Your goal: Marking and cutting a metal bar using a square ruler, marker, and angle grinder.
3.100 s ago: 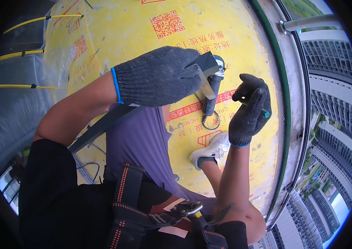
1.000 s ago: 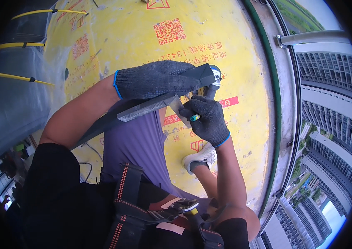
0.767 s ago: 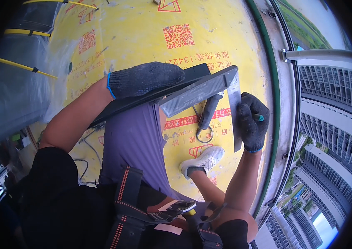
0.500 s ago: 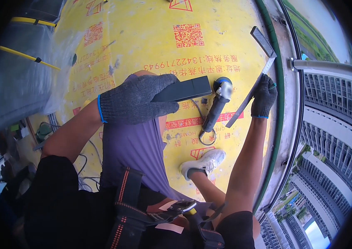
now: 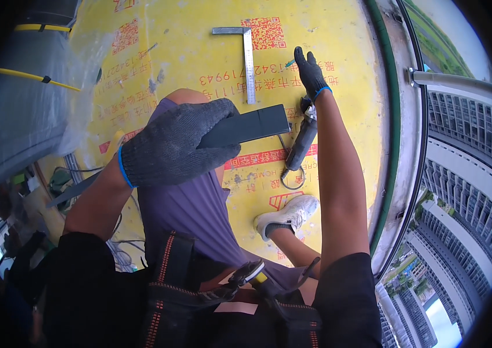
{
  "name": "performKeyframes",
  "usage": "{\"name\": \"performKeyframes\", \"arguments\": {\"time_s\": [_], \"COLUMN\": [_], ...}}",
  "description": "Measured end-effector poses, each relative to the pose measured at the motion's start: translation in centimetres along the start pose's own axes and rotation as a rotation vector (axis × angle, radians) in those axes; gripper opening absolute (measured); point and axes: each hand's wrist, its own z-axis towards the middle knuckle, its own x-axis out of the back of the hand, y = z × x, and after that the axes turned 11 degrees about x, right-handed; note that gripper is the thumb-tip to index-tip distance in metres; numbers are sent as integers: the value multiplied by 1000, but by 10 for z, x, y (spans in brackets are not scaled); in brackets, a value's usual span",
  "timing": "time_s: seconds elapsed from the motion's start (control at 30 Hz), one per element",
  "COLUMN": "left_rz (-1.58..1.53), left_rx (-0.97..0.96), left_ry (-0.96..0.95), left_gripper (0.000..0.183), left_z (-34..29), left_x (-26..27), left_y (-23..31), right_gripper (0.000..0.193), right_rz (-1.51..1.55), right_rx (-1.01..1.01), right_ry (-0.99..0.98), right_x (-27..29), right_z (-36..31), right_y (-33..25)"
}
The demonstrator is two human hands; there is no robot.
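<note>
Gripped in my gloved left hand (image 5: 179, 139) is a dark grey rectangular metal tube (image 5: 249, 126), jutting rightward above my knee. A faint line runs across it near its far end. My gloved right hand (image 5: 311, 74) hangs over the yellow floor sheet with its fingers stretched out. By those fingertips shows a small thin green piece (image 5: 290, 64); whether it touches the glove I cannot tell. A metal try square (image 5: 248, 64) lies on the sheet, left of my right hand. The angle grinder (image 5: 302, 144) rests beside my right forearm, its head partly hidden by my wrist.
The yellow sheet (image 5: 188, 52) covers the floor. Along the right runs a green edge strip (image 5: 394, 151) beside a ledge and window, with tall buildings outside. Plastic-wrapped items (image 5: 31, 110) stand at left, cables (image 5: 121, 252) lie below them. My shoe (image 5: 289, 216) is near the grinder.
My right hand has let go of the try square and moved left. The square now lies on the sheet further left. My left hand still holds the tube, shifted slightly left.
</note>
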Motion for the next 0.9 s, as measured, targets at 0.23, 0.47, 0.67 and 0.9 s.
{"name": "performKeyframes", "arguments": {"time_s": [0.23,0.47,0.67,0.9], "left_rz": [58,105,-74,-291], "left_rx": [139,93,77,182], "left_ry": [-133,-85,-270,-362], "left_gripper": [38,42,47,38], "left_z": [7,29,64,87], "left_x": [11,1,1,3], "left_y": [10,12,12,6], "right_gripper": [114,99,63,49], "right_rz": [-289,-129,107,1118], "right_rx": [-409,-483,-359,-200], "right_ry": [372,405,304,26], "right_x": [9,-1,19,177], "right_z": [-136,-152,-158,-214], "right_y": [54,81,98,-20]}}
